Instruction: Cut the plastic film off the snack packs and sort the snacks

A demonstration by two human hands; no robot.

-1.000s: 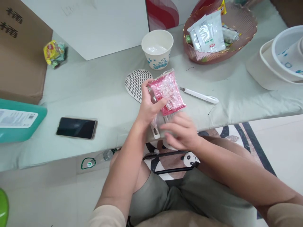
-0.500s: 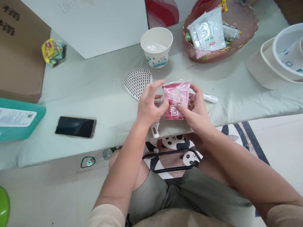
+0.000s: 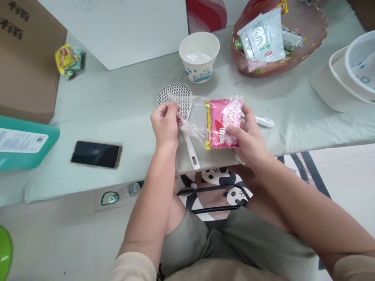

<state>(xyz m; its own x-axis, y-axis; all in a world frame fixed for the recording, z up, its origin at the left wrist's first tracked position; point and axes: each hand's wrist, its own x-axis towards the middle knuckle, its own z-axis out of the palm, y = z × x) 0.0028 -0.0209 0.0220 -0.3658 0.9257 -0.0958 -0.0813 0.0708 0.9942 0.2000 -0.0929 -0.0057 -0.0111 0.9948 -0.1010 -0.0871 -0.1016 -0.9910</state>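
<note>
A pink packet (image 3: 217, 124) with a yellow edge hangs just above the table's front part, partly inside clear plastic film. My right hand (image 3: 248, 136) grips its right side, thumb across the front. My left hand (image 3: 166, 124) is closed on the clear plastic film (image 3: 195, 129), stretched out to the left of the packet. Under the film lies a white slotted skimmer (image 3: 175, 95), its handle pointing toward me. Behind the packet, a white handle (image 3: 265, 121) sticks out to the right; the rest of that thing is hidden.
A paper cup (image 3: 199, 58) holding clear plastic stands behind. A pink glass bowl (image 3: 247, 68) contains several packets. Nested white containers (image 3: 325, 88) are at right. On the left are a phone (image 3: 96, 154), a teal container (image 3: 26, 162), a snack packet (image 3: 68, 60) and a cardboard box (image 3: 32, 70).
My left hand has moved left away from the packet, pulling the clear film out with it. The packet's yellow edge now shows. My right hand keeps its hold.
</note>
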